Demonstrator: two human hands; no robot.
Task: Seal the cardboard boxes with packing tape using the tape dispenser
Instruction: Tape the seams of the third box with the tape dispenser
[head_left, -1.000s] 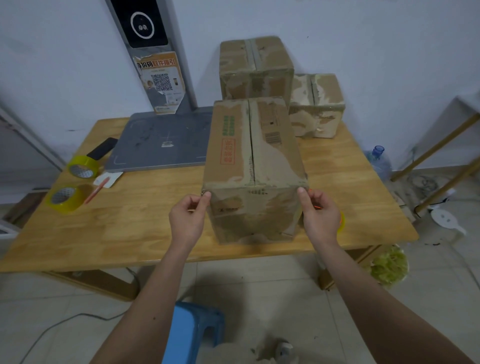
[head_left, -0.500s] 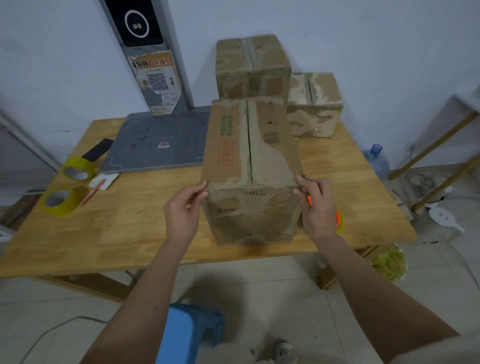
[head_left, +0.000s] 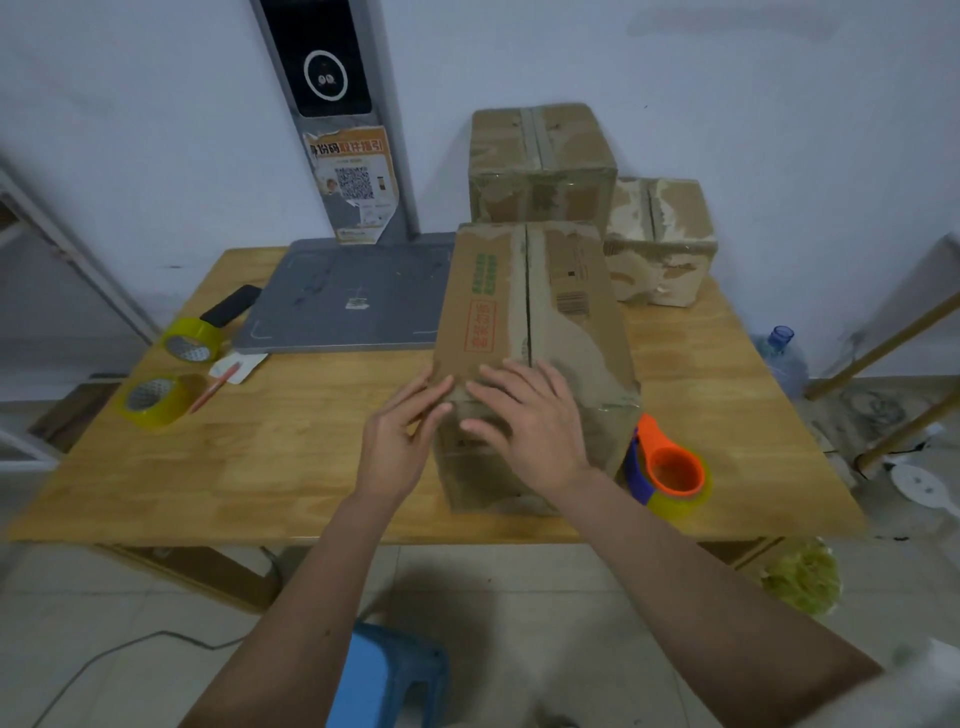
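Both hands lie flat with straight fingers: the right hand (head_left: 524, 423) has left the box's side to press the near top of the cardboard box (head_left: 535, 332), the left hand (head_left: 402, 434) touching its left corner. Released, the tape dispenser (head_left: 670, 470) sits at four o'clock, probably touching the box; taping hasn't started.

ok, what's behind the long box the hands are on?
Behind the long box stand two more cardboard boxes: a taller one against the wall and a smaller one to its right. Their lower parts and the table between are hidden.
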